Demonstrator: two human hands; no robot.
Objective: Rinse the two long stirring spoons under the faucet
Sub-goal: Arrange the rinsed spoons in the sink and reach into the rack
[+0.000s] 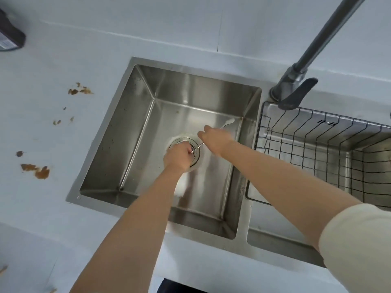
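Both of my hands are down in the left basin of the steel sink (135,132). My left hand (178,156) is a fist over the round drain (195,152), gripping the end of a thin twisted metal stirring spoon handle (198,147). My right hand (213,137) holds the same stretch of metal further along. A spoon bowl (229,123) sticks out past my right fingers toward the basin's far right corner. I cannot tell whether one spoon or two are held. The dark faucet (296,85) stands behind the divider, its spout rising out of the frame. No water is visible.
A black wire basket (317,149) sits in the right basin. Brown stains (40,171) spot the white counter to the left of the sink. A dark object (10,34) lies at the counter's far left corner.
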